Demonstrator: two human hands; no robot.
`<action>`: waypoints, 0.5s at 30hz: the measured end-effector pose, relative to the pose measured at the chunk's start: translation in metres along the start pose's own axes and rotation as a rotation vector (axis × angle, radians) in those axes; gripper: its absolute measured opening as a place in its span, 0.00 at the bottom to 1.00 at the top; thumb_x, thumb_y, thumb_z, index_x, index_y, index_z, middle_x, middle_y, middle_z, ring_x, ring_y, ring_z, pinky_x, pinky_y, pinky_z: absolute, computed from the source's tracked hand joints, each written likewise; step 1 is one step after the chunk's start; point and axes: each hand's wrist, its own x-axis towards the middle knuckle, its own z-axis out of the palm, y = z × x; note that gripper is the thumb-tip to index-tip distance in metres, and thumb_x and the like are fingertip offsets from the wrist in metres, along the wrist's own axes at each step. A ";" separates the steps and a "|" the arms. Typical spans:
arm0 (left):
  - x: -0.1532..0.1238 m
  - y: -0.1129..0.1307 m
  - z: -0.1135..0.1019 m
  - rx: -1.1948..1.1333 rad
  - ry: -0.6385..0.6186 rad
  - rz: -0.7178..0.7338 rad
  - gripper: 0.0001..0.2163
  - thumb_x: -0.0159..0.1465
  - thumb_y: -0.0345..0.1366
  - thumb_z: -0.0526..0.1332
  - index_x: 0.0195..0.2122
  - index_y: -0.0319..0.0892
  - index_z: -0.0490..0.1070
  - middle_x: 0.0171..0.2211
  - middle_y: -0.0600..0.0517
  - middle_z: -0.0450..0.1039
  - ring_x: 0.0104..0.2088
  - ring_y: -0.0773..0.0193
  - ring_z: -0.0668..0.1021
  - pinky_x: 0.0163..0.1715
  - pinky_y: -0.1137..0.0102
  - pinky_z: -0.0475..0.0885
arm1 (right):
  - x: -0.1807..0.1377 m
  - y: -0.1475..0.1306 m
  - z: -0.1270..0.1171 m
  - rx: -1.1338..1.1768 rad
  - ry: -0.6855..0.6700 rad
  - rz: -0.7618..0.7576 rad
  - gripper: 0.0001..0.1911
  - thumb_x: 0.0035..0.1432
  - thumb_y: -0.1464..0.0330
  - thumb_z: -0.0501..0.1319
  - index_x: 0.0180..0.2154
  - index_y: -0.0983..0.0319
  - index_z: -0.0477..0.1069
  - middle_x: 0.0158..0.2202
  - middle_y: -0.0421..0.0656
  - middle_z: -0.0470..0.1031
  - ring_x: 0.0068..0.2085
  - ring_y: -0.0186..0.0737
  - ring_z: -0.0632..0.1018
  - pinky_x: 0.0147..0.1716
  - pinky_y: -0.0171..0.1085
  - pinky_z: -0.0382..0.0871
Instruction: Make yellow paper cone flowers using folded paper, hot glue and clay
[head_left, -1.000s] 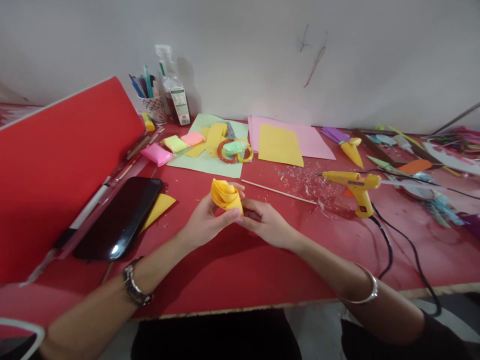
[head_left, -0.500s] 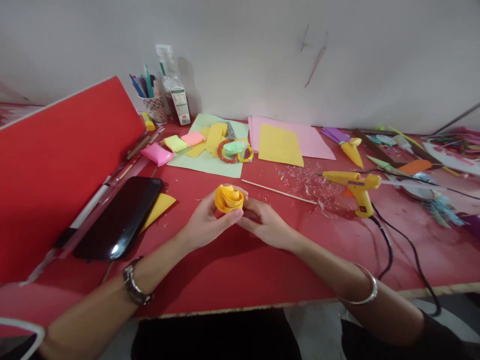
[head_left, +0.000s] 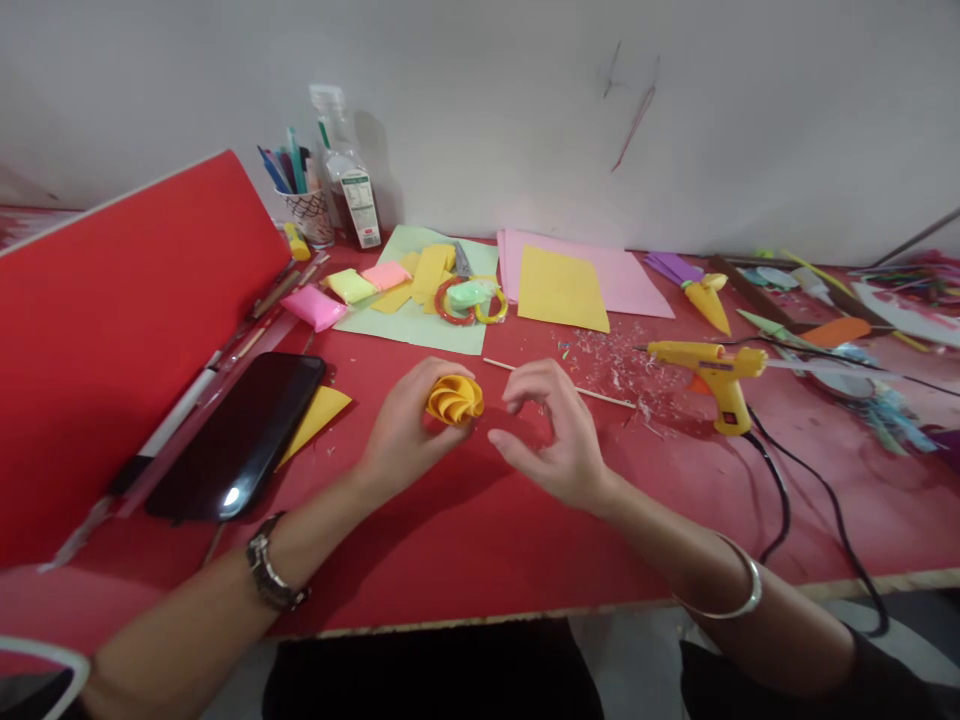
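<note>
A yellow paper flower [head_left: 454,400], made of curled, overlapping strips, is held between the thumb and fingers of my left hand [head_left: 409,420]. Its swirled layers face up toward me. Just to the right, my right hand [head_left: 555,435] hovers with thumb and fingers curved apart and nothing between them. A thin wooden stick [head_left: 607,399] lies on the table behind the right hand, partly hidden by it. Farther right rests a yellow hot glue gun [head_left: 709,368] with its nozzle pointing left.
A black phone [head_left: 244,435] lies left on the red table [head_left: 480,560]. Behind are a yellow sheet [head_left: 562,290], pink paper [head_left: 637,285], scissors [head_left: 455,302] and small coloured packets [head_left: 315,308]. A bottle [head_left: 352,190] and a pen cup [head_left: 309,215] stand near the wall. Paper shreds are scattered mid-table.
My right hand has let go of the paper flower and moved right, its fingers spreading. The flower has turned in my left hand, so its layers look different.
</note>
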 end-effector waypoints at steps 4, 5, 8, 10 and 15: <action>0.000 -0.002 0.001 0.128 -0.051 0.082 0.09 0.52 0.31 0.60 0.34 0.42 0.62 0.30 0.52 0.69 0.31 0.64 0.71 0.31 0.70 0.66 | 0.000 -0.005 -0.001 -0.147 0.021 -0.121 0.08 0.51 0.71 0.58 0.33 0.58 0.60 0.30 0.40 0.65 0.33 0.36 0.68 0.31 0.37 0.65; 0.000 -0.002 0.001 0.141 -0.060 0.088 0.09 0.52 0.32 0.60 0.34 0.42 0.62 0.30 0.52 0.69 0.31 0.64 0.71 0.30 0.69 0.66 | 0.000 -0.005 -0.001 -0.161 0.014 -0.123 0.07 0.51 0.71 0.58 0.34 0.58 0.61 0.31 0.40 0.66 0.33 0.36 0.69 0.31 0.37 0.65; 0.000 -0.002 0.001 0.156 -0.085 0.089 0.09 0.52 0.31 0.59 0.34 0.42 0.62 0.31 0.51 0.69 0.32 0.63 0.71 0.30 0.69 0.66 | 0.000 -0.006 -0.001 -0.190 -0.012 -0.109 0.04 0.52 0.71 0.56 0.33 0.59 0.61 0.31 0.41 0.66 0.34 0.36 0.69 0.32 0.37 0.65; 0.000 -0.002 0.001 0.163 -0.093 0.093 0.09 0.52 0.30 0.59 0.35 0.41 0.62 0.31 0.51 0.69 0.32 0.64 0.71 0.31 0.70 0.66 | 0.000 -0.007 -0.001 -0.204 -0.023 -0.103 0.03 0.52 0.71 0.56 0.32 0.60 0.62 0.31 0.42 0.66 0.34 0.36 0.69 0.33 0.38 0.65; 0.000 -0.002 0.000 0.215 -0.105 0.104 0.09 0.52 0.29 0.57 0.35 0.40 0.62 0.32 0.51 0.69 0.32 0.65 0.71 0.31 0.70 0.67 | 0.002 -0.006 -0.002 -0.214 -0.011 -0.136 0.03 0.52 0.73 0.54 0.32 0.61 0.64 0.31 0.42 0.65 0.33 0.36 0.69 0.32 0.37 0.65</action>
